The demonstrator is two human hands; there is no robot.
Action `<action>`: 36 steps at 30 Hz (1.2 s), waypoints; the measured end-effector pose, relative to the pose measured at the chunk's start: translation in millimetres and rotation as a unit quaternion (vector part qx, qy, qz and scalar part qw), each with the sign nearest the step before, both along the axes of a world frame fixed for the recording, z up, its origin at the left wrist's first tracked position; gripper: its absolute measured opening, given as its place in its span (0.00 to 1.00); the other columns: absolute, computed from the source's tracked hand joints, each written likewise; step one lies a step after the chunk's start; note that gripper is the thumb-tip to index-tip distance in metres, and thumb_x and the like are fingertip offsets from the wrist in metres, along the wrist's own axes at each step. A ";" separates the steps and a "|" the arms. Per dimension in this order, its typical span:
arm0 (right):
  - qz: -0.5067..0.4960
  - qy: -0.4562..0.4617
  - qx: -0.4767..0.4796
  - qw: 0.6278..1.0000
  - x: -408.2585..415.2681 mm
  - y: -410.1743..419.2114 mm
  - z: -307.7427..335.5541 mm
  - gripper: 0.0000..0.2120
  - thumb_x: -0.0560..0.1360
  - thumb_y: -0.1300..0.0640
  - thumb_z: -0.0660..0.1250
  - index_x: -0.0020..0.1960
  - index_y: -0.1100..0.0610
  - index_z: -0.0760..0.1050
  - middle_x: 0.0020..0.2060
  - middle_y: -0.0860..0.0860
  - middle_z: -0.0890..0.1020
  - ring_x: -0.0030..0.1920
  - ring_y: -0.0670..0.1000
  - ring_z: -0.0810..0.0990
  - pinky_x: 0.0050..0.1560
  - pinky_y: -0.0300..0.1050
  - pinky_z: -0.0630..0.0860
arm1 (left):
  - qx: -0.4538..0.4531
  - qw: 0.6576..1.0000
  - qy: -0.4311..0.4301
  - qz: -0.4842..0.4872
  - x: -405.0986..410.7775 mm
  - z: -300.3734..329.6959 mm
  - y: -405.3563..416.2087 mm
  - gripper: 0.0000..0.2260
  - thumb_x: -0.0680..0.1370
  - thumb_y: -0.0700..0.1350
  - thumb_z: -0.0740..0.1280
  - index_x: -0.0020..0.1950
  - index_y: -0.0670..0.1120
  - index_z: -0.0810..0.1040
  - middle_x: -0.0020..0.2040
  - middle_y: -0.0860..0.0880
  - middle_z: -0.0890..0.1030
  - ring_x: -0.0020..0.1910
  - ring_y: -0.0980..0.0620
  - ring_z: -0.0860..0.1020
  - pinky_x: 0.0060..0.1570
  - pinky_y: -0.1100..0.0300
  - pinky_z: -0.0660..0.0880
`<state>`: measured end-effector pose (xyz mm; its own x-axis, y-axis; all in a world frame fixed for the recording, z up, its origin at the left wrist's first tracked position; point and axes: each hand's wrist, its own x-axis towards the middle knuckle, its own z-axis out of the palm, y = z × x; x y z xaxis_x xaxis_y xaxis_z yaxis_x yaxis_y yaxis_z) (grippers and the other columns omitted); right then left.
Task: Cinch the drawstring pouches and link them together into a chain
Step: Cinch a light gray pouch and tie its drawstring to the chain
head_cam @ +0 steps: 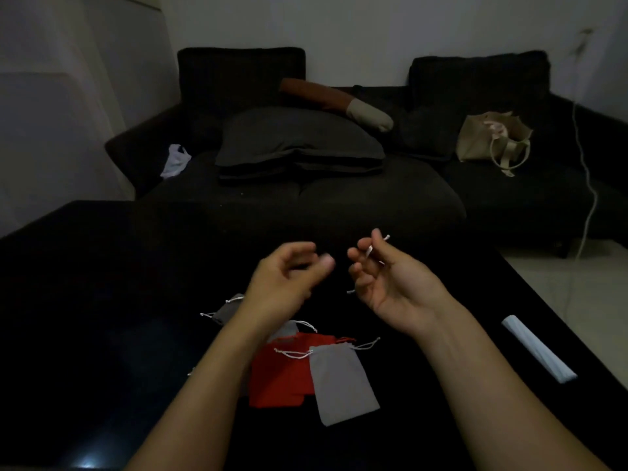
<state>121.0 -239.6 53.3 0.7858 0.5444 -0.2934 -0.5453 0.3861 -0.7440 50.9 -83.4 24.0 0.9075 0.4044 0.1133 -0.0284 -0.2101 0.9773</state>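
Note:
My right hand is raised above the black table, palm up, pinching a white drawstring between its fingertips; a loose cord end hangs below it. My left hand hovers beside it with fingers curled toward the thumb; whatever lies between them is lost in the dark. On the table below lie a grey pouch overlapping a red pouch, and another grey pouch further back. A third grey pouch is partly hidden by my left forearm.
A folded white packet lies near the table's right edge. Beyond the table stands a dark sofa with cushions and a beige tote bag. A white cable hangs at the right.

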 end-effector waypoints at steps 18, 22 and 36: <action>0.081 0.011 0.014 0.997 4.7 -5.2 -3.5 0.11 0.79 0.49 0.66 0.47 0.57 0.77 0.33 0.52 0.78 0.27 0.43 0.70 0.19 0.30 0.61 | 0.066 0.983 0.068 -0.159 8.3 -21.9 -7.9 0.05 0.77 0.40 0.71 0.50 0.49 0.81 0.38 0.50 0.82 0.37 0.55 0.81 0.40 0.59 0.79; 0.091 0.004 0.023 0.996 3.3 -3.3 -2.7 0.11 0.79 0.49 0.66 0.45 0.58 0.77 0.33 0.51 0.77 0.27 0.43 0.68 0.19 0.29 0.59 | 0.070 0.984 0.060 -0.149 9.3 -22.8 -11.0 0.08 0.75 0.42 0.73 0.52 0.50 0.79 0.43 0.50 0.82 0.35 0.58 0.81 0.39 0.60 0.78; 0.106 0.025 0.058 0.992 6.6 -7.4 -2.6 0.11 0.78 0.49 0.65 0.45 0.57 0.77 0.34 0.50 0.76 0.25 0.42 0.68 0.18 0.29 0.59 | 0.023 0.986 0.039 -0.163 5.6 -15.7 -21.4 0.10 0.74 0.33 0.71 0.54 0.41 0.80 0.43 0.42 0.84 0.35 0.56 0.81 0.40 0.62 0.79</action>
<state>127.6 -247.1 50.7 0.6367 0.7279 -0.2545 -0.6578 0.3406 -0.6718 56.5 -104.8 8.3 0.9951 0.0850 0.0496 -0.0273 -0.2456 0.9690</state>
